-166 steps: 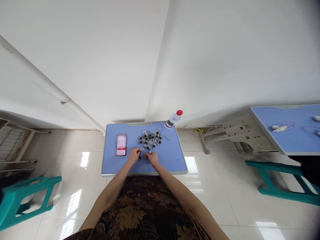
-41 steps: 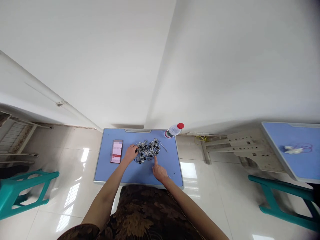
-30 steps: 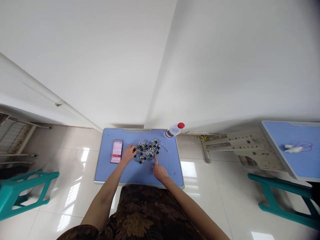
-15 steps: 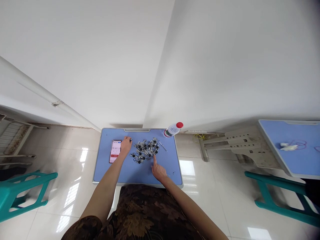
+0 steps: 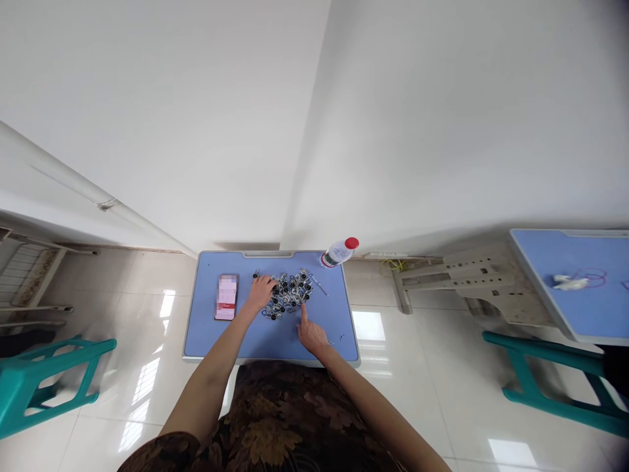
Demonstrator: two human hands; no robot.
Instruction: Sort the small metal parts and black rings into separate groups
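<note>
A loose pile of small shiny metal parts with black round pieces and rings lies on the blue table. My left hand reaches over the pile's left side, its fingers apart and touching the parts. One single small part lies just beyond that hand, apart from the pile. With its index finger stretched out, my right hand touches the pile's near right edge, the other fingers bent and holding nothing that I can see. A slim, pale, pen-like item lies right of the pile.
A phone lies at the table's left. A clear bottle with a red cap stands at the back right corner, close to the wall. Tiny dark bits lie at the right. Green stools and another blue table stand nearby.
My left hand has moved right, from beside the phone onto the pile, and a small dark part it held is let go at the far left. My right hand has stayed in place.
</note>
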